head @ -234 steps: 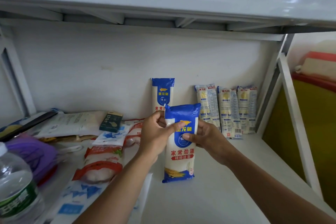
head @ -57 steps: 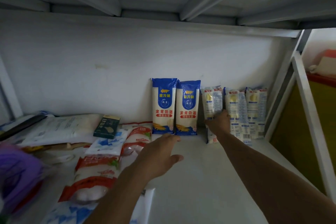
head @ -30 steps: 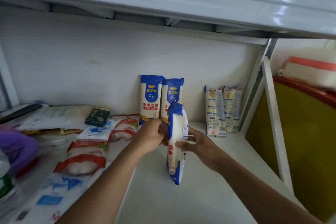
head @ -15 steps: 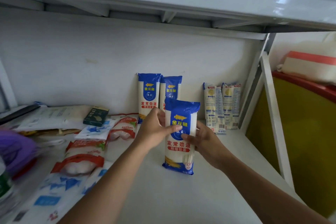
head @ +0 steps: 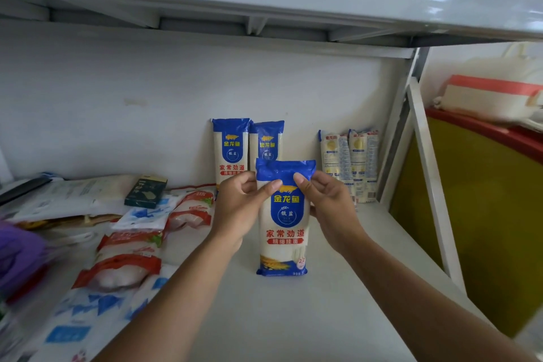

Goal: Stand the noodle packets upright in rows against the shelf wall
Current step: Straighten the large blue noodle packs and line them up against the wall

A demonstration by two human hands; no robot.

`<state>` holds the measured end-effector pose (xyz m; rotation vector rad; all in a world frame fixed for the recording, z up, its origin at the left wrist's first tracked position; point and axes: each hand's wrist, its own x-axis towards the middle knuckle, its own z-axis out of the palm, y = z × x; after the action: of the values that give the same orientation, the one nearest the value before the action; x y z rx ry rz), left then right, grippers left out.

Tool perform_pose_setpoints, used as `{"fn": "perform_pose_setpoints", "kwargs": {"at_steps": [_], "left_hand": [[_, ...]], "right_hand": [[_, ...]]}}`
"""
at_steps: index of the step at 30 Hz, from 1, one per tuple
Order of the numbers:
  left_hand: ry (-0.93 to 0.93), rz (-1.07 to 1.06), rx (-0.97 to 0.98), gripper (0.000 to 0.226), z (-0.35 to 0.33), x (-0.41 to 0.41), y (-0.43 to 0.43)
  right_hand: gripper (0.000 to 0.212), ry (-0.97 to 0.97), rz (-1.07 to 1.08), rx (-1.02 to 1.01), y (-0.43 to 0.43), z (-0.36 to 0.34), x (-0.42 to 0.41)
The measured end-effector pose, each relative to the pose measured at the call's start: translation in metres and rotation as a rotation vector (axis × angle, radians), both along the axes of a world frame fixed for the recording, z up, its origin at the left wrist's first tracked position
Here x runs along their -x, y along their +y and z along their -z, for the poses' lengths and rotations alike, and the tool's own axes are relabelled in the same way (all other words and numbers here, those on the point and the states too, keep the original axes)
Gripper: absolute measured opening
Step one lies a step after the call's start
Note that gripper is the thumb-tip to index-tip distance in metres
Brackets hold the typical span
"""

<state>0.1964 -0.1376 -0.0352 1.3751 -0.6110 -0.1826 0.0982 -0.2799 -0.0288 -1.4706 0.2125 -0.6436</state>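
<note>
A blue-and-white plastic noodle packet stands upright mid-way across the white metal shelf. The left hand pinches its top at ten o'clock and the right hand at two. At twelve o'clock, two matching packets stand against the white wall, with pale yellow packets at one.

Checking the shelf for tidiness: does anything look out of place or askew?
Yes. A gap splits the standing row between the two blue packets and the two yellow packets, and red-and-white bags lie flat, overlapping, at left.
</note>
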Motion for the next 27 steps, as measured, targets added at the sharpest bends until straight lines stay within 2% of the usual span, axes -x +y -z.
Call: {"fn": "perform_pose_setpoints", "kwargs": {"at_steps": [9,17,19,22,24,27], "left_hand": [[0.154,-0.076,0.150,0.024,-0.003,-0.010,0.000],[0.220,-0.043,0.224,0.021,-0.004,-0.010,0.001],[0.207,0.042,0.148,0.023,-0.005,-0.013,0.005],[0.134,0.162,-0.139,0.030,0.001,-0.017,0.010],[0.088,0.171,-0.285,0.036,0.008,-0.018,0.010],[0.025,0.186,-0.471,0.047,0.014,-0.013,0.008]], "right_hand": [[0.017,0.001,0.089,-0.032,-0.002,-0.001,-0.001],[0.028,0.009,0.078,-0.091,-0.004,0.000,-0.001],[0.029,0.005,0.046,-0.088,-0.007,0.001,0.001],[0.025,0.005,-0.064,0.008,-0.012,0.002,0.009],[0.030,0.115,-0.106,0.169,-0.017,0.008,0.013],[0.036,0.409,-0.126,0.485,-0.023,0.024,0.016]]}}
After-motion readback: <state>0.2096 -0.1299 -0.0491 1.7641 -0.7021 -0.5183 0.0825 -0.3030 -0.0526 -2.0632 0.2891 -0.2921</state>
